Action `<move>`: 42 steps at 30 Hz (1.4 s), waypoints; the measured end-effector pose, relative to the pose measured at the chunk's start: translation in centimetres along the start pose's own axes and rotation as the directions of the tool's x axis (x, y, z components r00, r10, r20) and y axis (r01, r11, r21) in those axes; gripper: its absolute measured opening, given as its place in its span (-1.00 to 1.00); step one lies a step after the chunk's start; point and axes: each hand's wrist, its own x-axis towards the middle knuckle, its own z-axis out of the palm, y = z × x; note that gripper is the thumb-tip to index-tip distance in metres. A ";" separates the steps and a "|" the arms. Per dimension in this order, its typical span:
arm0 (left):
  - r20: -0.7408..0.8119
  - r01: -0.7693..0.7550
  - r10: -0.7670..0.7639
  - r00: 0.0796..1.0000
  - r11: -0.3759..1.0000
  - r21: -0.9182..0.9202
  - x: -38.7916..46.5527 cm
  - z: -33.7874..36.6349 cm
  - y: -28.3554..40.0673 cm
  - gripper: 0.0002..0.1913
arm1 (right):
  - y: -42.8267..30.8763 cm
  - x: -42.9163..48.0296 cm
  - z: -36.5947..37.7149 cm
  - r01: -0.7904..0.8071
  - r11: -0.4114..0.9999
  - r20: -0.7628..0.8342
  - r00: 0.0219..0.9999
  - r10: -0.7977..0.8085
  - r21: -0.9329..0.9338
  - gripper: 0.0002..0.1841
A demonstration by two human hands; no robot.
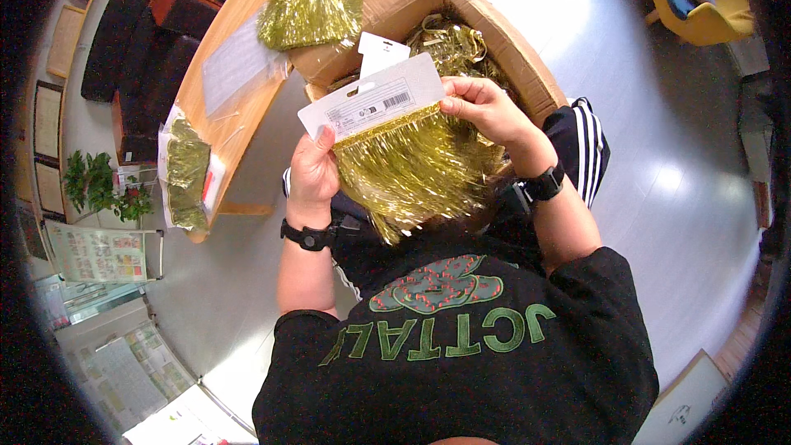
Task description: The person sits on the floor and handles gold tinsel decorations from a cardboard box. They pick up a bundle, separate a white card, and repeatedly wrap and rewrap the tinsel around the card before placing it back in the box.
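Note:
Between my two hands a gold tinsel fringe [414,167] hangs from a white header card [374,99] that bears print and a barcode. My left hand [314,164] pinches the card's lower left corner, thumb on top. At the right end, my right hand [485,108] grips the card and the fringe's gold band between thumb and fingers. Just beyond, an open cardboard box [507,49] holds more gold tinsel [451,43], partly hidden behind the card. Another white card [380,52] sticks up from the box.
On the wooden table [247,111] at the left lie a pile of carded tinsel fringes [312,6], clear plastic bags [238,65] and a wrapped tinsel pack [187,173] near the table's end. A yellow chair [710,18] stands far right; potted plants [102,182] are far left.

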 end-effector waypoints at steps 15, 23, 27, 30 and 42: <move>-0.274 -0.053 0.091 0.957 0.989 0.141 1.7 3.4 -5.8 -0.54 | 1.7 1.1 9.1 0.150 0.727 -0.160 0.927 -0.338 -0.670 -0.91; -0.270 -0.057 0.269 0.924 0.797 0.602 1.2 1.6 -3.2 -0.66 | -1.4 -0.4 6.1 0.197 0.627 -0.075 0.922 -0.380 -0.754 -0.84; -0.122 -0.083 0.331 0.936 0.542 0.836 0.2 1.2 -0.4 -0.64 | -4.8 -2.5 4.5 0.126 0.496 -0.041 0.949 -0.312 -0.859 -0.83; -0.097 -0.090 0.327 0.940 0.511 0.855 -0.9 1.6 1.1 -0.65 | -6.9 -3.7 4.3 0.219 0.451 0.022 0.915 -0.403 -0.865 -0.83; 0.013 -0.047 0.055 0.998 0.686 0.726 -7.3 4.5 3.1 -0.62 | -8.1 -6.0 5.2 0.175 0.577 -0.038 0.941 -0.337 -0.798 -0.81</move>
